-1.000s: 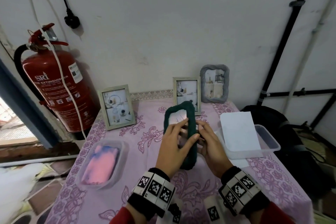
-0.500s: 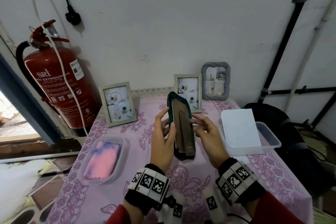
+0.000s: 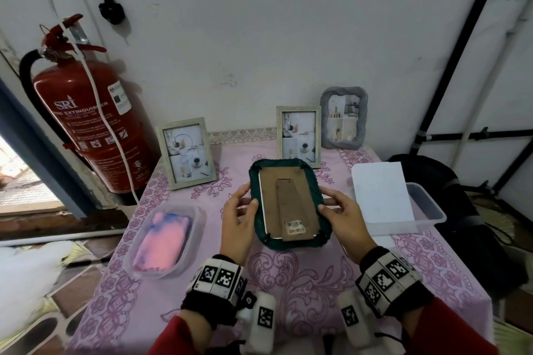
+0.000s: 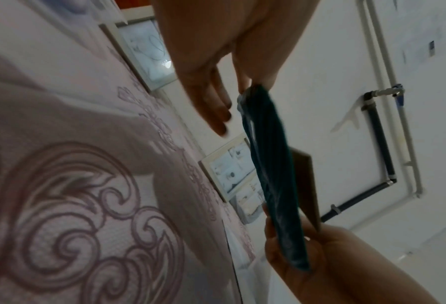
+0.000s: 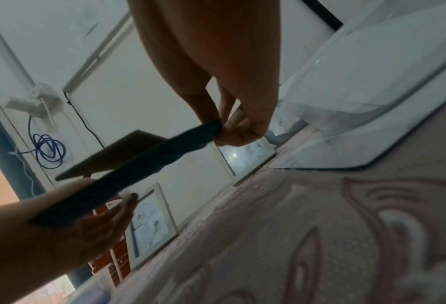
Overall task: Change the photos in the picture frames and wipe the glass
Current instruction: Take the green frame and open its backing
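Gripping the green frame (image 3: 289,204) between left hand (image 3: 237,225) and right hand (image 3: 344,220), back up.

The red fire extinguisher (image 3: 95,127) by the wall carries "SRI" in large white letters with "EXTINGUISHER" on the line below; the rows of smaller white print and pictograms under that, and its white label near the shoulder, are too small to read. A white barcode sticker (image 3: 293,224) sits at the near end of the brown stand on the back of the green picture frame (image 3: 288,204), with digits under the bars that cannot be made out. The wristbands (image 3: 217,278) bear black-and-white square marker codes, no words.
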Tool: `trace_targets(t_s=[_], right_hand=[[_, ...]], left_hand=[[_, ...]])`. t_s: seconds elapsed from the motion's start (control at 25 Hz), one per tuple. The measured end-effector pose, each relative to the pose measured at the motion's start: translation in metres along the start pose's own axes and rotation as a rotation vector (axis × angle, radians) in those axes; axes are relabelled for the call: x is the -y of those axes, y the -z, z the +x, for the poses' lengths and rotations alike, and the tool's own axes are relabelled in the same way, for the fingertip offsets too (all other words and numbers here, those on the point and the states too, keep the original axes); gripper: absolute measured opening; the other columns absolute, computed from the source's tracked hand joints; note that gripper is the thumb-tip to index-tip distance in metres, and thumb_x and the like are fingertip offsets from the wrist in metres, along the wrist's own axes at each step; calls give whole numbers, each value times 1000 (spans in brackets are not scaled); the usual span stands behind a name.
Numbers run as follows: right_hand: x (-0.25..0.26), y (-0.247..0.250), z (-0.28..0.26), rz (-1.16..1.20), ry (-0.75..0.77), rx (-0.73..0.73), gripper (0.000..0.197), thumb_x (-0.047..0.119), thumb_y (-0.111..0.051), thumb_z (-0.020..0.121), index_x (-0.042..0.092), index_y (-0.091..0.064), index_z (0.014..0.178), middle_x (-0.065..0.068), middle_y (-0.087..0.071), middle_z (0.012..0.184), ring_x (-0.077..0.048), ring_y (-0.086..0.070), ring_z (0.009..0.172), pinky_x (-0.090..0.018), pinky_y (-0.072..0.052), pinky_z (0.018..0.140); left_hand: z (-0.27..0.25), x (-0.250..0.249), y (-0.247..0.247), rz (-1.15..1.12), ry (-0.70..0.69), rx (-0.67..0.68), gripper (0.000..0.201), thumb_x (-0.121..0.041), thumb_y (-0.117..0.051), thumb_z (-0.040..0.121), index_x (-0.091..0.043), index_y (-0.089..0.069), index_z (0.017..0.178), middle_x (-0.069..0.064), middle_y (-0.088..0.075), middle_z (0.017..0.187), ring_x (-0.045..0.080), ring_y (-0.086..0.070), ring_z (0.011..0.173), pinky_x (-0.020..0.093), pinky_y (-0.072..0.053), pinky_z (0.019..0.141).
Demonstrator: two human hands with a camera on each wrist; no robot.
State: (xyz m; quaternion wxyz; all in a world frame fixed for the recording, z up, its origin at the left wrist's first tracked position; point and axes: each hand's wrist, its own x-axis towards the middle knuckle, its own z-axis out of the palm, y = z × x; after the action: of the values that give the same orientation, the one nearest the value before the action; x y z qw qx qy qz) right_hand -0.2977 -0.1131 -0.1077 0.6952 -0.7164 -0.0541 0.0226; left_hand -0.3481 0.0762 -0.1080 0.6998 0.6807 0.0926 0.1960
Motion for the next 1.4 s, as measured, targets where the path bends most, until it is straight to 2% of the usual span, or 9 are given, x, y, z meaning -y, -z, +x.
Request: trace_targets(t_s=[0.12,0.24,0.4,0.64,0.84,0.96,1.08,1.24,1.4], right_hand=[[-9,7,-2,-59,-27,17,37,-7,-54,88,4,-56,123,-6,-57,84,-19,-58,72,-29,-56,71],[-15,11,-3,-127,-75,61,40,-8,-58,85,3,-56,123,-9,-55,84,-19,-56,73,-23,-54,66],[-21,12,0,-155,-158,88,43,-12,-59,82,-2,-55,123,-13,-54,85,-25,-54,79,-34,-52,77],[-25,14,-2,-205,-246,186,45,-11,-59,82,2,-53,124,-4,-49,74,-13,-52,65,-20,-51,53],[-28,16,-2,-277,-264,218,49,-9,-60,82,3,-50,128,-3,-50,71,-12,-52,66,-22,-50,65],[-28,17,-3,-390,-247,275,55,-4,-64,80,9,-47,131,-1,-50,74,-10,-50,69,-28,-44,78],[-25,18,-2,-421,-265,330,59,2,-68,80,11,-44,133,1,-48,76,-8,-49,69,-21,-41,71],[-19,21,0,-501,-285,434,72,13,-74,77,15,-36,138,3,-44,80,-7,-46,68,-18,-38,64],[-19,26,-1,-579,-253,486,86,18,-79,72,17,-31,143,4,-45,82,-4,-47,70,-10,-40,63]], left_hand=[[3,9,10,20,79,78,35,-2,-48,94,-14,-52,126,4,-54,86,13,-56,78,18,-54,69],[3,15,15,57,118,123,40,4,-46,92,-11,-49,129,0,-51,79,8,-57,72,12,-54,65],[3,23,19,82,183,144,40,7,-45,91,-12,-54,125,-5,-59,75,-2,-61,62,9,-51,60],[-4,27,23,46,261,193,40,13,-46,88,-18,-49,113,-17,-68,57,-8,-62,54,6,-48,52],[-9,30,24,57,316,254,43,21,-46,83,-2,-51,119,-7,-71,65,-1,-66,59,11,-52,59],[-10,31,23,129,319,244,52,21,-48,82,1,-45,130,13,-59,89,11,-62,71,23,-54,79],[-11,30,25,137,336,282,58,20,-52,81,3,-43,135,23,-51,108,30,-55,95,41,-48,92],[-13,25,33,251,288,423,62,14,-64,76,0,-45,132,29,-56,120,29,-61,99,30,-52,88],[-13,27,36,331,307,453,78,9,-71,72,-7,-36,140,27,-42,132,31,-59,110,33,-50,97]])
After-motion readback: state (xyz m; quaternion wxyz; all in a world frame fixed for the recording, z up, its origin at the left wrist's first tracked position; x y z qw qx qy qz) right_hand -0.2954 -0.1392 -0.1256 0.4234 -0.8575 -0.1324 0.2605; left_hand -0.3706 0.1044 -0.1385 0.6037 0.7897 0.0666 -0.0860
